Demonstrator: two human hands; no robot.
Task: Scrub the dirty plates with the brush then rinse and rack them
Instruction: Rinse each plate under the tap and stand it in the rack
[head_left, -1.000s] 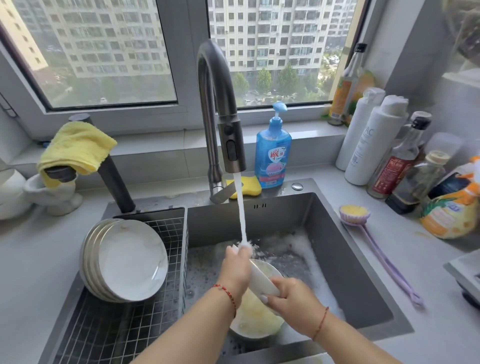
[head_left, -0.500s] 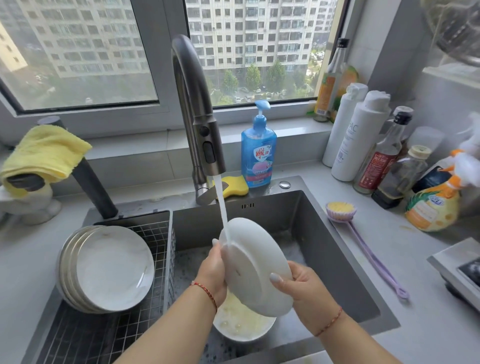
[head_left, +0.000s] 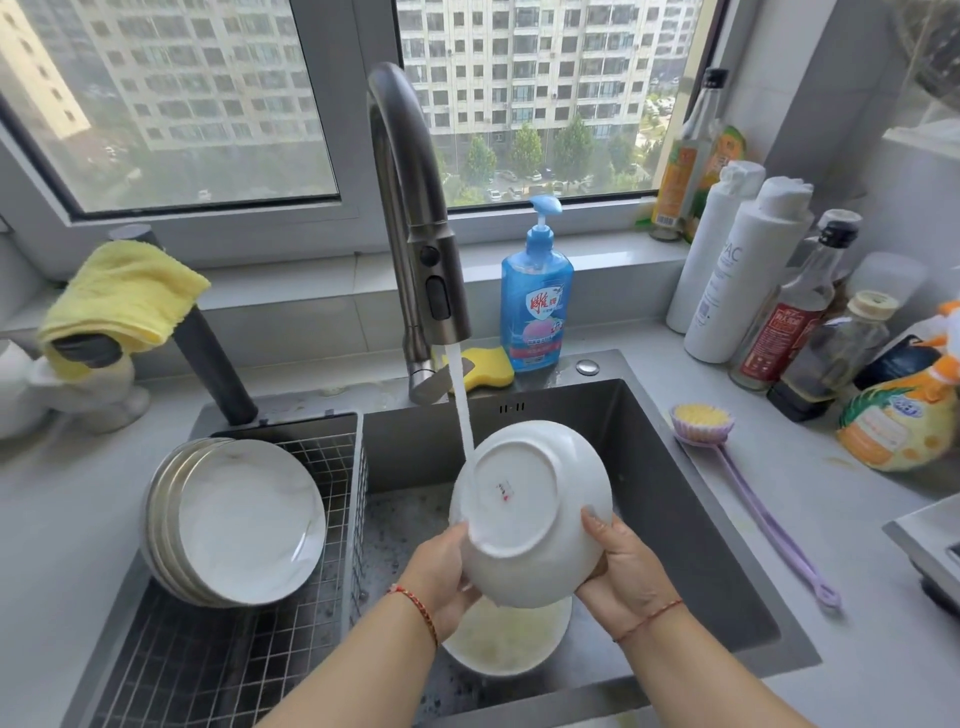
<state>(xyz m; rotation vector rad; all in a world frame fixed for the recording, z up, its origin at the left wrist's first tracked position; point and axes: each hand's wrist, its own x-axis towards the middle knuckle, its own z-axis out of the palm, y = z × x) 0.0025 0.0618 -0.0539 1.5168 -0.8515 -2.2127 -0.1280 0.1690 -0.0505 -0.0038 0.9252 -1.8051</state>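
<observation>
Plate (head_left: 530, 512) under running tap (head_left: 415, 223), underside toward camera.
Left grip (head_left: 441, 574) and right grip (head_left: 621, 566) both clamped on plate rim, above sink (head_left: 675, 499). Dirty plate (head_left: 498, 644) below in sink. Rinsed plates (head_left: 234, 519) upright in rack (head_left: 218, 660). Brush (head_left: 701, 423) on counter (head_left: 841, 519), right of sink.

Both your forearms reach forward side by side, bare, each wrist wearing a thin red string. Your left hand (head_left: 441, 577) curls its fingers around the plate (head_left: 524, 514) from the left; your right hand (head_left: 623, 566) grips the opposite edge (thumb laid over the rim).
</observation>
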